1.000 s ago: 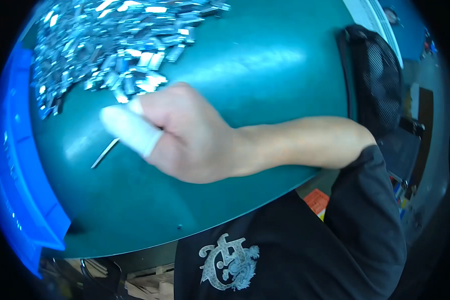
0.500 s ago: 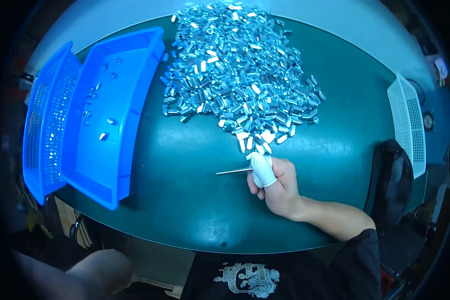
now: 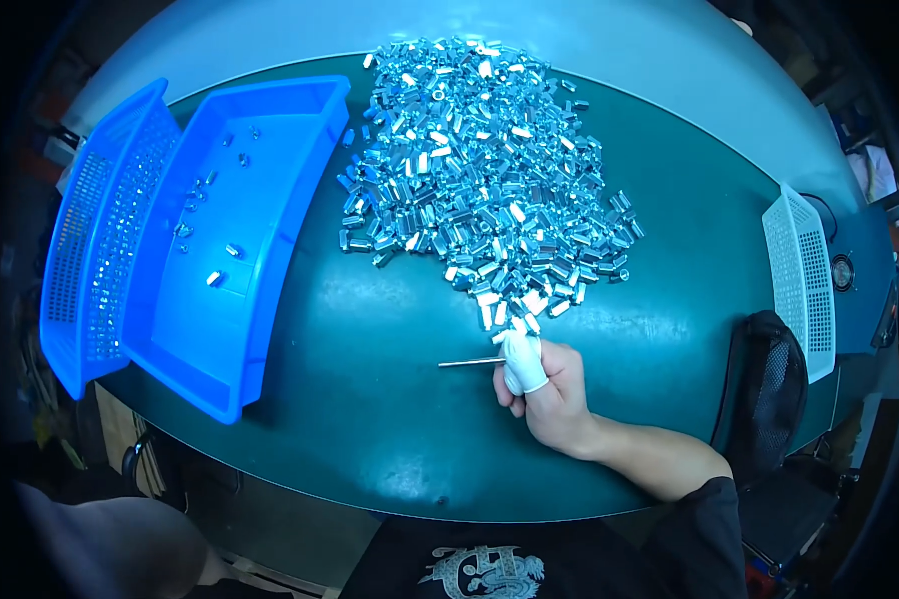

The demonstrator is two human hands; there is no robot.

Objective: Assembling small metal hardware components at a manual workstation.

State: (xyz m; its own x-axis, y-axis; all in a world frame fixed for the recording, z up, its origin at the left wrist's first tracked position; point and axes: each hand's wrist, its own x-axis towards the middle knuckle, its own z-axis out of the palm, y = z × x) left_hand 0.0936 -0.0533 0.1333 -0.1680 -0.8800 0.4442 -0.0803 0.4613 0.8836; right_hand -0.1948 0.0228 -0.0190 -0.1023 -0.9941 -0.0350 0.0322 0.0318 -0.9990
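My right hand (image 3: pixel 549 394) is closed at the near tip of a heap of metal pieces, with white covers over its thumb and finger. A thin metal rod (image 3: pixel 464 363) sticks out to the left from its grip, and the rod's other end is hidden in the fingers. Small shiny hex standoffs (image 3: pixel 489 190) make up the heap, several of them lying against the covered fingertips. Whether one of them is also pinched cannot be made out. My left hand does not show; a blurred limb (image 3: pixel 130 544) crosses the lower left corner.
At the left, a blue tray (image 3: pixel 250 344) holds several scattered standoffs. Beside it leans a blue perforated basket (image 3: pixel 70 270) with many small shiny pieces. A white perforated basket (image 3: pixel 804 285) and a black mesh-sided bag (image 3: pixel 769 384) sit at the right edge of the green table (image 3: pixel 370 399).
The whole view has shifted, so the table and heap sit lower in the picture. My right hand keeps its grip on the rod at the heap's tip. The blurred limb moved left.
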